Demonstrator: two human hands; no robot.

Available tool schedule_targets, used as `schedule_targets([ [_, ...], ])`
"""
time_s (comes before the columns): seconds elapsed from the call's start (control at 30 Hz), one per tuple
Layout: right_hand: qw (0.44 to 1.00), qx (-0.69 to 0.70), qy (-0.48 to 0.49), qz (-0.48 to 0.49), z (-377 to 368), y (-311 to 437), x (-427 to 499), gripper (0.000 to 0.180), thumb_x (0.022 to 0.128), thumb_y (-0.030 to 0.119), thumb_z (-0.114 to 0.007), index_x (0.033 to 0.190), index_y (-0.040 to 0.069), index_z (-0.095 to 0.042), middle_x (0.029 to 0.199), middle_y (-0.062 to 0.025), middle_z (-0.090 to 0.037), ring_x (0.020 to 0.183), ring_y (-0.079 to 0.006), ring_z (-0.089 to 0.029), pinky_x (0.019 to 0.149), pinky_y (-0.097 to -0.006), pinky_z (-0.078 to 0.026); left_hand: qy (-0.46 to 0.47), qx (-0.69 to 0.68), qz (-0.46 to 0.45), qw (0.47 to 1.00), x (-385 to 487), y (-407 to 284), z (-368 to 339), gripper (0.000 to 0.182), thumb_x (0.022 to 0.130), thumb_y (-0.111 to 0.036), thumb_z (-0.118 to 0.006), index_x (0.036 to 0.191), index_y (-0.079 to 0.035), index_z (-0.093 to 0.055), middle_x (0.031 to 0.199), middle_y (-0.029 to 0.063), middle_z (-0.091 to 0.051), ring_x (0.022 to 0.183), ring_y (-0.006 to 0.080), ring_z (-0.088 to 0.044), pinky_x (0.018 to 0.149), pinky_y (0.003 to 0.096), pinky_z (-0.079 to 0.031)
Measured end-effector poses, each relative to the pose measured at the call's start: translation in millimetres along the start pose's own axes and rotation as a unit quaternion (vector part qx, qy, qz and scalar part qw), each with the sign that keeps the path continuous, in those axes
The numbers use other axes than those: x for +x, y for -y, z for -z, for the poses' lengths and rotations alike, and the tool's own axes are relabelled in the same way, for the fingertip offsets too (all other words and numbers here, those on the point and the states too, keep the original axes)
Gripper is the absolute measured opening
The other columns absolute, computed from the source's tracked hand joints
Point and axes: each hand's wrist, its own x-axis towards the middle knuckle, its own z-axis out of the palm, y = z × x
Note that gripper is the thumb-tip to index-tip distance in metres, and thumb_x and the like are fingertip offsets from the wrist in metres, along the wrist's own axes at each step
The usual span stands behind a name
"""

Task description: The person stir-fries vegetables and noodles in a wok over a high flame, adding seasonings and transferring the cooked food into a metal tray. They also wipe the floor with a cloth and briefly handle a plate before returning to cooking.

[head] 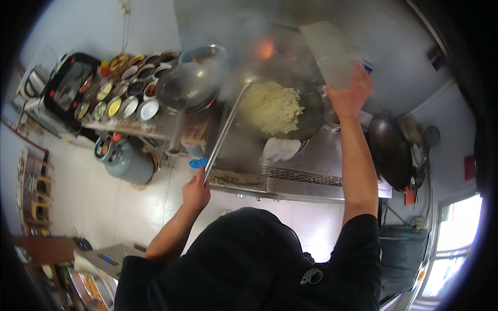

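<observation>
My left hand (195,193) grips the long metal handle of a ladle (227,130). Its far end reaches the left side of a heap of pale yellow food in small pieces (272,107). That heap lies in a large wok (313,116) on the stove. Beyond the wok's right side, my right hand (350,93) grasps a whitish plastic container (327,44), which is blurred and tilted; its contents cannot be made out. A folded white cloth (280,149) rests at the wok's near rim. Steam veils the far part of the wok.
An orange flame (265,48) flares behind the wok. Left of it, a metal strainer (186,85) sits over a pot, beside several seasoning bowls (113,106). A gas cylinder (128,163) stands on the floor at left. Another dark wok (389,149) leans at right.
</observation>
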Motion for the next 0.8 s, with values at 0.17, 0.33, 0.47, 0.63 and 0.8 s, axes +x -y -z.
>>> schedule_targets([
  [0.17, 0.667, 0.519, -0.201, -0.496, 40.1, -87.9, -82.7, 0.078, 0.075, 0.035, -0.073, 0.141, 0.017, -0.035, 0.136, -0.0149, -0.045, 0.121, -0.0321, -0.047, 0.097, -0.0516, -0.040, 0.083, -0.087, -0.012, 0.993, -7.4, 17.0, -29.1, 0.054, 0.080, -0.013, -0.062, 0.131, -0.006, -0.044, 0.084, 0.0208, -0.065, 0.071, 0.0400, -0.063, 0.062, 0.0491, -0.050],
  [0.33, 0.475, 0.557, -0.211, -0.647, 145.2, -129.4, -256.4, 0.049, 0.085, 0.037, -0.064, 0.125, 0.017, -0.043, 0.110, -0.0077, -0.054, 0.091, -0.0236, -0.056, 0.078, -0.0530, -0.049, 0.026, -0.042, -0.085, 0.995, 54.5, 11.0, -51.3, 0.043, 0.082, -0.016, -0.064, 0.121, -0.002, -0.051, 0.092, 0.0219, -0.066, 0.078, 0.0391, -0.065, 0.067, 0.0460, -0.051],
  [0.47, 0.606, 0.448, -0.249, -0.608, 253.9, -108.8, -333.7, 0.036, 0.088, 0.031, -0.058, 0.117, 0.015, -0.044, 0.101, -0.0042, -0.052, 0.095, -0.0196, -0.052, 0.077, -0.0465, -0.048, 0.007, 0.130, -0.183, 0.974, 112.9, -25.8, -48.7, 0.042, 0.082, -0.018, -0.066, 0.121, -0.005, -0.053, 0.094, 0.0174, -0.064, 0.082, 0.0377, -0.063, 0.073, 0.0463, -0.050],
  [0.63, 0.588, 0.446, -0.253, -0.626, 347.7, -109.6, -376.2, 0.063, 0.084, 0.039, -0.064, 0.132, 0.006, -0.040, 0.112, -0.0097, -0.056, 0.105, -0.0218, -0.053, 0.089, -0.0443, -0.047, 0.154, -0.171, -0.277, 0.933, 106.1, -158.6, -60.8, 0.027, 0.082, -0.014, -0.069, 0.106, -0.003, -0.062, 0.095, 0.0130, -0.062, 0.080, 0.0258, -0.061, 0.075, 0.0351, -0.050],
  [0.8, 0.582, 0.434, -0.181, -0.663, 404.2, -143.3, -418.7, 0.061, 0.083, 0.037, -0.065, 0.131, 0.006, -0.043, 0.111, -0.0085, -0.057, 0.102, -0.0202, -0.055, 0.085, -0.0407, -0.049, 0.492, -0.412, -0.169, 0.748, 28.2, -346.0, -132.0, 0.030, 0.090, -0.018, -0.064, 0.112, 0.001, -0.057, 0.094, 0.0051, -0.063, 0.080, 0.0114, -0.059, 0.065, 0.0254, -0.049],
])
